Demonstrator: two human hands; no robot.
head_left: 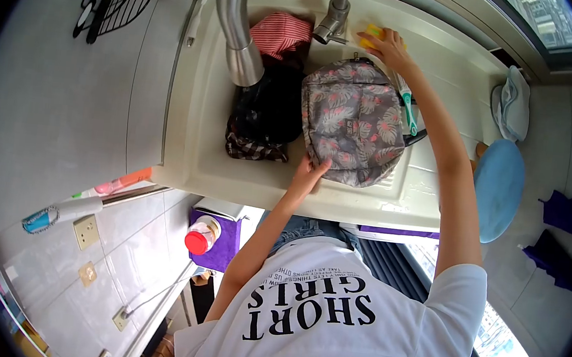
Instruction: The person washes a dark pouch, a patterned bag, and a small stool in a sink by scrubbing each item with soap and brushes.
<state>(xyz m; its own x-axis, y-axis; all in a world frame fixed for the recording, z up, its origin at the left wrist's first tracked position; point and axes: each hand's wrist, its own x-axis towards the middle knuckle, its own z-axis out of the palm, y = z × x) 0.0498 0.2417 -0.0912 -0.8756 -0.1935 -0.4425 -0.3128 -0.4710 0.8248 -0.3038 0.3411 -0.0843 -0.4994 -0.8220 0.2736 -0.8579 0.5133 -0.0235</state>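
Observation:
A grey backpack (353,119) with a leaf pattern lies in the sink, partly over its ribbed right side. My left hand (310,177) holds the bag's near edge, thumb on top and the other fingers partly hidden. At the back ledge, beyond the bag's far end, my right hand (385,47) has its fingers on a yellow sponge (372,37). A green-and-white brush (408,108) lies beside the bag, below my right forearm. Dark cloth (268,108) and a red-striped cloth (282,35) fill the basin to the left.
The steel faucet (242,57) arches over the basin's left part, and a second tap (332,24) stands at the back. A blue round basin (498,192) is beyond the sink's right end. A red-lidded jar (201,236) stands below the sink's front edge.

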